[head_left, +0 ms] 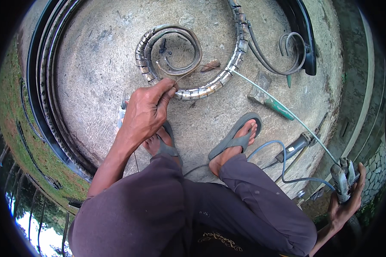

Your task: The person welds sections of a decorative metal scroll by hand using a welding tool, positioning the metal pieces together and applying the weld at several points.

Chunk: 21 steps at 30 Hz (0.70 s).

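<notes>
My left hand (150,107) is closed in a pinch on a thin wire (185,76), right beside a notched metal pipe (206,91) bent into a scroll. The inner end of that scroll curls into a tight coil (196,43). At the right, my right hand (345,207) grips a welding electrode holder (341,182). From its jaws a long pale welding rod (244,78) reaches across to the pipe, its far end at the pipe's right side. A small rusty brown piece (210,66) lies inside the curve.
A green-handled hammer (278,108) and an angle grinder (292,147) lie on the concrete right of my sandalled feet. A blue cable (284,165) runs to the holder. Black curved strips (33,85) edge the left, and a bent rod scroll (302,55) lies at upper right.
</notes>
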Tool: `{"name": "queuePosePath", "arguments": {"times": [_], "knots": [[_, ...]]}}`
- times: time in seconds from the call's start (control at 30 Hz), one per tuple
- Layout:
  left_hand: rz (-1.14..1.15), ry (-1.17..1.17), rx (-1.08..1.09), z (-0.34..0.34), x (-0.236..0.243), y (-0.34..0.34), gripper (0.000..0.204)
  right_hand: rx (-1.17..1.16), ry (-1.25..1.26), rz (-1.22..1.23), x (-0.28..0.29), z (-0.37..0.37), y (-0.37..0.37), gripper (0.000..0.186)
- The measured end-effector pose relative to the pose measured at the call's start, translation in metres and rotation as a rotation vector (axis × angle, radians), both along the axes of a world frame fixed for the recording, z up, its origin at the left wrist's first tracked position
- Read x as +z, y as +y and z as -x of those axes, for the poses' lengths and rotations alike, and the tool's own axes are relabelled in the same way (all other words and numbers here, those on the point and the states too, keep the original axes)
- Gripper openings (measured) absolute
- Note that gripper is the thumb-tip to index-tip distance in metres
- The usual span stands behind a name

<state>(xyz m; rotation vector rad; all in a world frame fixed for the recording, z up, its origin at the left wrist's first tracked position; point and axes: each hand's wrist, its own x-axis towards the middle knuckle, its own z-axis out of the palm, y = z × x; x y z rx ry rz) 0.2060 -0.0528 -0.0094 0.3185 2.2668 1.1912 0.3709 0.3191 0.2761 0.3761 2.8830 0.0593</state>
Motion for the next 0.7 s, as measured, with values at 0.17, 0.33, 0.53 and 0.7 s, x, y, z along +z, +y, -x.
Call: {"name": "queuePosePath", "arguments": {"times": [0.17, 0.33, 0.53, 0.7], "knots": [[0.013, -0.007, -0.006, 0.0, 0.0, -0.001, 0.009, 0.028, -0.072, 0.012, 0.008, -0.002, 0.006, 0.069], [-0.001, 0.011, -0.007, 0.001, 0.001, 0.0, 0.009, 0.009, 0.02, -0.038, 0.007, -0.005, 0.005, 0.069], [0.04, 0.03, -0.043, 0.002, -0.002, -0.002, 0.009, -0.012, 0.02, -0.011, 0.003, 0.002, -0.003, 0.082], [0.019, 0.028, -0.03, 0.002, -0.001, -0.001, 0.01, -0.007, -0.002, -0.06, 0.004, 0.003, -0.005, 0.085]]}}
